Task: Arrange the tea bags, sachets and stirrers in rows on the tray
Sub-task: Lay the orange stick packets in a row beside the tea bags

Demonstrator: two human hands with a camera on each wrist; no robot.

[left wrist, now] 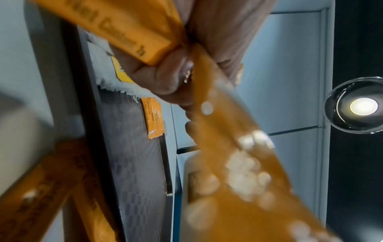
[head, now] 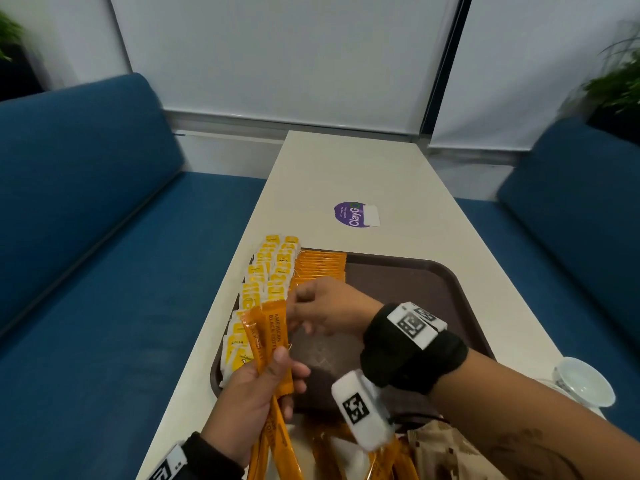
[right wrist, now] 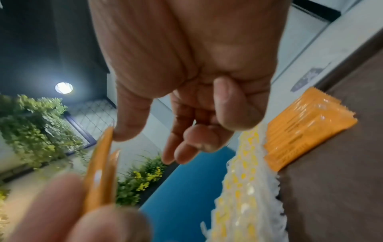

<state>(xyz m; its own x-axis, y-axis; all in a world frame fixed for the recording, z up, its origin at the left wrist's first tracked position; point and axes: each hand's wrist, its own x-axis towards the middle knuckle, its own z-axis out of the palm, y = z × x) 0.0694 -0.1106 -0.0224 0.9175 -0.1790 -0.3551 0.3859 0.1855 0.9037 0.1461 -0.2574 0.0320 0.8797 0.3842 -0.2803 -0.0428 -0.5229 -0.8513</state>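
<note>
Tray (head: 408, 271), frame centre: tea bags (head: 266, 282) in rows at left edge; coffee sachets (head: 320, 266) rowed beside, upper part. Rest bare. Left hand (head: 249, 393) grips sachet bunch (head: 273, 344). Right hand (head: 322, 306) loosely curled, empty, reaching bunch. Loose sachets (head: 363, 455) on desk (head: 381, 174), bottom. Stirrers unseen.

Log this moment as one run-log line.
left hand: grips orange coffee sachets | right hand: reaching toward them, holds nothing | tray: tea bags along left edge, sachet row beside
</note>
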